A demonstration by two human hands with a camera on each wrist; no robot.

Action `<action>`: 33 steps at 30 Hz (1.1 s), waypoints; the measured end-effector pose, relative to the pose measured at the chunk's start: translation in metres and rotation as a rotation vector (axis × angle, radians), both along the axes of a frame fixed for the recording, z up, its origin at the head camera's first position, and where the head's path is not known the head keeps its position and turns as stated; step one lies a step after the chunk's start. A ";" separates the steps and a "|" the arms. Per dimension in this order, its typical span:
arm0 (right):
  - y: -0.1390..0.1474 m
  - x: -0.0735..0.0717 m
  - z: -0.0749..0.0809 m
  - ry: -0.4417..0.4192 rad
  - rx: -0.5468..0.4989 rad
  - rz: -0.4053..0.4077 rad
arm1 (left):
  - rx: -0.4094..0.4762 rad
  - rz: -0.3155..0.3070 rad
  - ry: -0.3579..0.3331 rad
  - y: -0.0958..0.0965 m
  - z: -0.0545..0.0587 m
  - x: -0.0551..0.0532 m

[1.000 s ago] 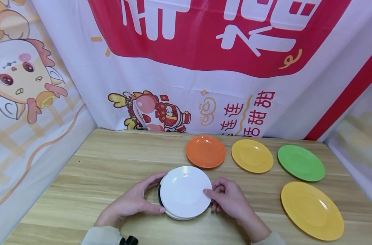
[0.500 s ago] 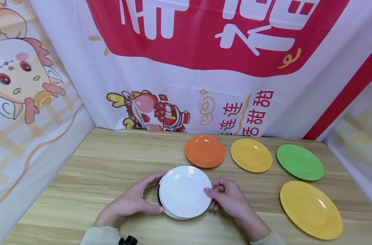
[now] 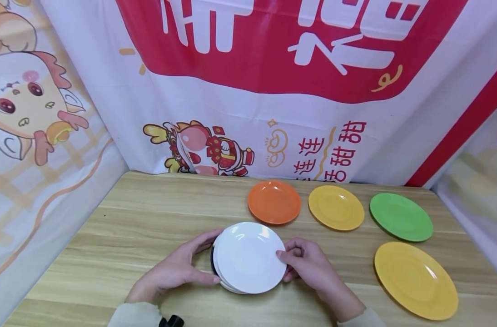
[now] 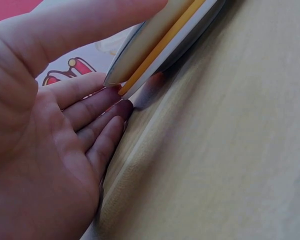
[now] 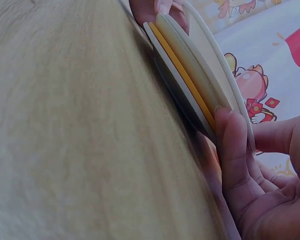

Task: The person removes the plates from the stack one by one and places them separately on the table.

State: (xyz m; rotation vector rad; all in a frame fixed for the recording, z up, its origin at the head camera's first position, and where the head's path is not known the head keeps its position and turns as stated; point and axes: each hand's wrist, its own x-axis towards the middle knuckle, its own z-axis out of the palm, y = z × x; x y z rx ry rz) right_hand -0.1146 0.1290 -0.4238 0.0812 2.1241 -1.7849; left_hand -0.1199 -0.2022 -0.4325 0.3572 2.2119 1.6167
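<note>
A stack of plates stands low in the middle of the head view, with a white plate (image 3: 250, 259) on top. From the right, my right hand (image 3: 310, 263) pinches that top plate's rim between thumb and fingers. In the right wrist view, the white plate (image 5: 217, 60) tilts away from the stack, and an orange-yellow plate edge (image 5: 182, 75) shows lower down. My left hand (image 3: 176, 265) spans the stack's left side, its fingers fairly straight and its thumb at the near rim. The left wrist view shows its fingertips against the stack's edge (image 4: 157, 50).
Behind the stack lies an orange plate (image 3: 274, 202). To its right are a yellow plate (image 3: 336, 207) and a green plate (image 3: 401, 217). A larger yellow plate (image 3: 416, 280) sits at the right. Printed cloth (image 3: 232, 81) hangs behind the wooden table (image 3: 150, 213).
The top white plate has shifted slightly to the right in my right hand, baring more of the stack's left rims. My left hand has stayed in place.
</note>
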 end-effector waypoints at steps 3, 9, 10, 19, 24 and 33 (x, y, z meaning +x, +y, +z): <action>0.001 -0.001 -0.001 -0.001 -0.011 0.011 | -0.002 -0.004 0.004 -0.001 0.000 0.000; 0.004 -0.003 -0.004 -0.014 -0.039 0.037 | 0.007 -0.012 0.006 -0.002 0.000 0.000; 0.004 -0.003 -0.004 -0.015 -0.044 0.041 | 0.007 -0.013 0.006 -0.002 0.000 0.000; 0.008 -0.005 -0.002 -0.013 -0.042 0.054 | 0.006 -0.008 0.010 -0.002 0.001 0.001; 0.009 -0.006 0.000 -0.004 -0.045 0.058 | -0.002 -0.009 0.017 -0.002 0.001 0.001; 0.020 -0.006 0.006 -0.018 -0.049 0.023 | -0.008 -0.003 0.017 0.000 0.002 0.002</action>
